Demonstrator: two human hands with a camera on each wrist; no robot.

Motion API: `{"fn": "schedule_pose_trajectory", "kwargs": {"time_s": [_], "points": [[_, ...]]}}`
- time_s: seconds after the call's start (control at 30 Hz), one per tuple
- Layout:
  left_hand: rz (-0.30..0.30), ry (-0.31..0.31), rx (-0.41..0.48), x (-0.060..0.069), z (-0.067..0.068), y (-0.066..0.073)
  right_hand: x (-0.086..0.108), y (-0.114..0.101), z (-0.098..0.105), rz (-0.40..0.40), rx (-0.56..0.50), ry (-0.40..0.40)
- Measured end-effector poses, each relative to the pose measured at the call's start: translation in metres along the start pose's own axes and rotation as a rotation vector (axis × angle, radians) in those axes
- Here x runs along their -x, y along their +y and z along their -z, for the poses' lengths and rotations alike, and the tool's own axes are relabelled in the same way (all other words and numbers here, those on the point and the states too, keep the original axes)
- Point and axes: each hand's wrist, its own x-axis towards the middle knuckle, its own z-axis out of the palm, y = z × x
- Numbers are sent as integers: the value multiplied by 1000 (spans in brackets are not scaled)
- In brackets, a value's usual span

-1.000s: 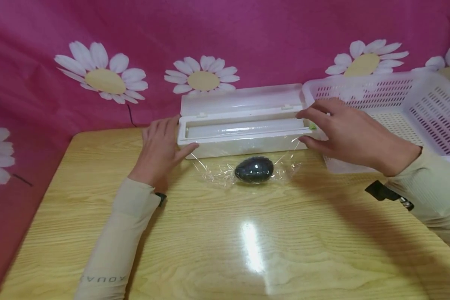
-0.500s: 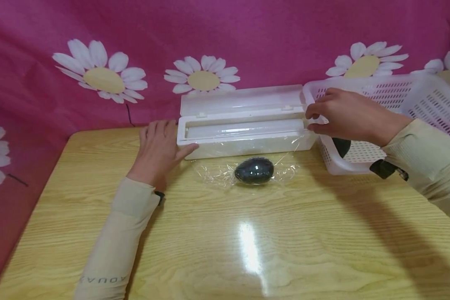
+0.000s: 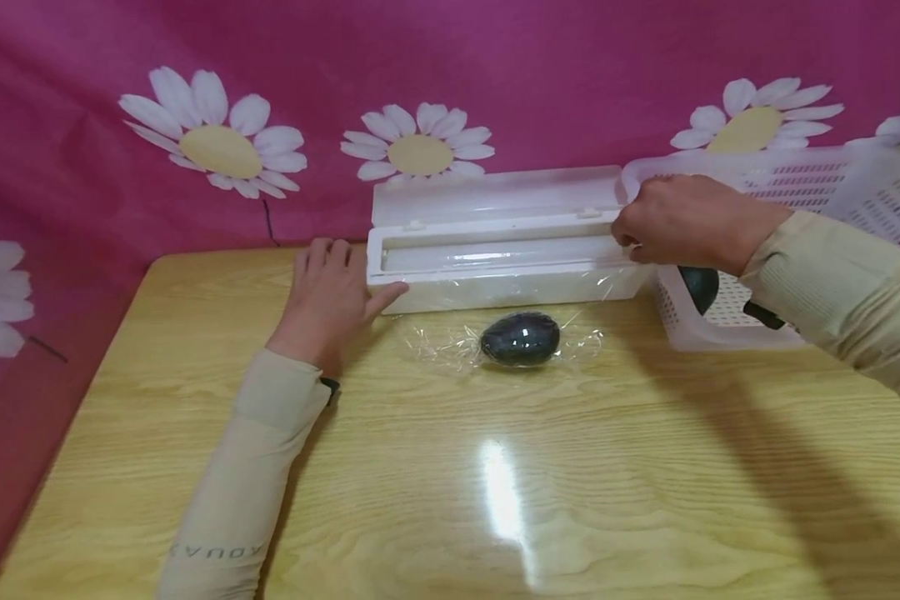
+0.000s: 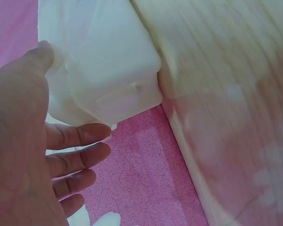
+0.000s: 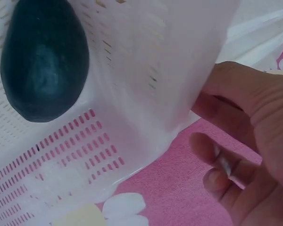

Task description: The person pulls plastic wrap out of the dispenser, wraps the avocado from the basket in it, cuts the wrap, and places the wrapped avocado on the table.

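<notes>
Head view: at the white box's point(image 3: 510, 291) left end, the left hand point(image 3: 326, 300) lies with loosely extended fingers, thumb against its front, gripping nothing. At the box's right end, the right hand point(image 3: 693, 221) curls its partly hidden fingers; whether they pinch anything cannot be told. The film-wrapped dark fruit point(image 3: 521, 340) lies before the box, between the hands, touching neither.

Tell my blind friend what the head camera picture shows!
A person's left hand and right hand are at opposite ends of an open white box holding a roll. In front, a dark oval thing wrapped in clear film lies on a table. A basket is at right.
</notes>
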Motion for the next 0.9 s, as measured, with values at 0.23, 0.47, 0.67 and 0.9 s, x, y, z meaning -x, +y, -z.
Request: {"fn": "schedule_pose_trajectory", "kwargs": {"time_s": [0.23, 0.47, 0.67, 0.9], "points": [[2, 16, -6, -1, -4, 0, -2, -1, -4, -15, 29, -14], [1, 25, 8, 0, -9, -2, -5, -10, -14, -14, 153, 57], [-3, 41, 12, 0, -11, -2, -6, -13, -18, -18, 197, 71], [-7, 56, -12, 1, -11, -3, -6, -15, -20, 13, 182, 8]]}}
